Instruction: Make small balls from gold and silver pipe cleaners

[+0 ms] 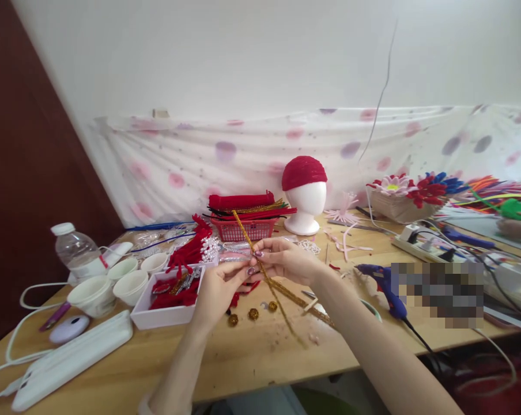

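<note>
Above the middle of the table, a long gold pipe cleaner [243,229] slants between my two hands. Its lower end trails down toward the front edge. The fingertips of my left hand [221,282] pinch it from the left, and my right hand [289,260] grips it from the right, thumbs nearly touching. More gold pipe cleaners [297,298] lie on the table under my right wrist. Just below the hands sit three gold balls [253,314]. A white box [167,316] with red fuzzy pieces and metal clips stands beside my left hand.
Behind are a red basket [243,230] of pipe cleaners and a white foam head [306,202] in a red cap. Paper cups [94,294], a bottle [72,248] and a power bank [74,363] fill the left. Rightward are a blue glue gun [385,285], a power strip [425,251] and another person's hand [517,227].
</note>
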Action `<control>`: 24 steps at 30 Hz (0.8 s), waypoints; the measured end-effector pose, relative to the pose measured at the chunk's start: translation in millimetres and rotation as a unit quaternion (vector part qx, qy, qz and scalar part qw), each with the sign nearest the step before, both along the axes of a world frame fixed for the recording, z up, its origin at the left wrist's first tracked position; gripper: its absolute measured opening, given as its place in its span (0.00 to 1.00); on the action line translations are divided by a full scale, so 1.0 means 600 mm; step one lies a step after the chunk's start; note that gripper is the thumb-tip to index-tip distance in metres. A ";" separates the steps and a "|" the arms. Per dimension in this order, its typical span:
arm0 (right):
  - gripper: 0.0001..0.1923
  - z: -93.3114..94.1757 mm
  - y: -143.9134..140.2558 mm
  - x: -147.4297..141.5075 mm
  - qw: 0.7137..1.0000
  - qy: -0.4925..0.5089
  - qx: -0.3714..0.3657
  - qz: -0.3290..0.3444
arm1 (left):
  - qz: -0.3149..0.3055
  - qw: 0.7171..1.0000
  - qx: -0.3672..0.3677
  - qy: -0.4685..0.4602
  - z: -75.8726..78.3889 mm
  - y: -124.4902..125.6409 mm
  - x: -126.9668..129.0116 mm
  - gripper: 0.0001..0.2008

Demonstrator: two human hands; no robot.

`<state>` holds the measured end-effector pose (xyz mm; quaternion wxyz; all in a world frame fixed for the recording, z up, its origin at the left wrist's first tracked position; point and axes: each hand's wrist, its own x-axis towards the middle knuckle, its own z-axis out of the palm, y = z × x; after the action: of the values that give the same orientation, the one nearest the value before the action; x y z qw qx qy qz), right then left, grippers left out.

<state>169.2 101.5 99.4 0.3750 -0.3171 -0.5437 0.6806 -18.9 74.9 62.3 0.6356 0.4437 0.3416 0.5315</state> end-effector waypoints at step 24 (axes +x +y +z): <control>0.16 0.093 -0.058 0.088 0.674 -0.485 0.505 -0.235 | 0.195 0.807 0.357 0.428 0.028 0.037 -0.053 0.25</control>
<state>221.8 66.6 155.3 0.3088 -0.4823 -0.8177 -0.0580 -50.6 96.8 79.0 0.1048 0.7454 0.4447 0.4853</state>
